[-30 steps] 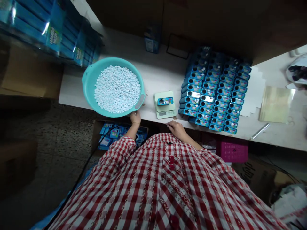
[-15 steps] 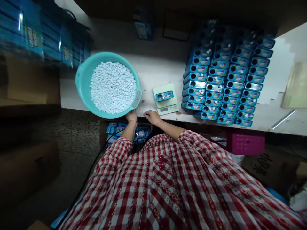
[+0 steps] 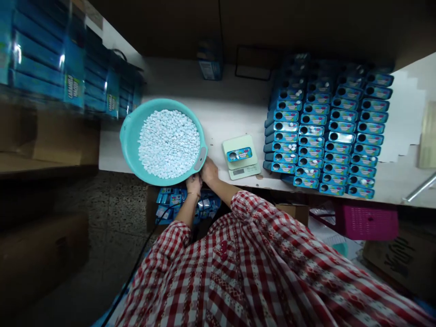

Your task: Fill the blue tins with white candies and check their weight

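Note:
A teal basin (image 3: 131, 131) full of small white candies (image 3: 168, 143) sits at the near edge of the white table (image 3: 231, 109). My left hand (image 3: 194, 184) grips the basin's near rim from below. My right hand (image 3: 209, 170) closes on the basin's grey handle beside it. Just right of my hands a pale green scale (image 3: 241, 157) carries one small blue tin (image 3: 239, 154).
Rows of open blue tins (image 3: 323, 131) fill the table's right half. Stacked blue packs (image 3: 68, 72) stand at the left on cardboard boxes. Below the table's edge are a box of blue tins (image 3: 173, 200) and a pink basket (image 3: 366, 222). A metal rod (image 3: 420, 187) lies at far right.
My right hand has moved left along the table's edge, from in front of the scale to the basin's handle. My left hand stays at the basin's rim.

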The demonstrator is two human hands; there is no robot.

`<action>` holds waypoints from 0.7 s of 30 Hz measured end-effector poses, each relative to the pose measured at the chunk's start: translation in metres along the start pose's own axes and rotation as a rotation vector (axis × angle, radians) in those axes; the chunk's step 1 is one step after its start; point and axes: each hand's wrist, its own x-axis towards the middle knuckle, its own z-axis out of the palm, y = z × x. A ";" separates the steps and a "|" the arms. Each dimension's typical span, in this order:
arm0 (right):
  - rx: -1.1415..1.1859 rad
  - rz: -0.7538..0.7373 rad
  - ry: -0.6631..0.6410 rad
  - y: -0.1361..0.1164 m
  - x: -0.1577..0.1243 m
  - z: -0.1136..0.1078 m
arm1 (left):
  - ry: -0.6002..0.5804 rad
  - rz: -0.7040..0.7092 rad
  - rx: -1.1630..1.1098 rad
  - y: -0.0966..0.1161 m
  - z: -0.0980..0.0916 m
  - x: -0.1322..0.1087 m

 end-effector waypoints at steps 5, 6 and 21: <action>-0.045 -0.044 -0.044 -0.004 -0.011 -0.003 | -0.026 -0.100 -0.186 0.016 0.003 -0.007; -0.050 -0.072 -0.048 -0.002 -0.021 -0.010 | -0.053 -0.118 -0.237 0.018 0.002 -0.011; -0.250 -0.306 0.387 0.067 -0.083 -0.161 | -0.490 -0.595 -0.735 0.077 0.025 -0.079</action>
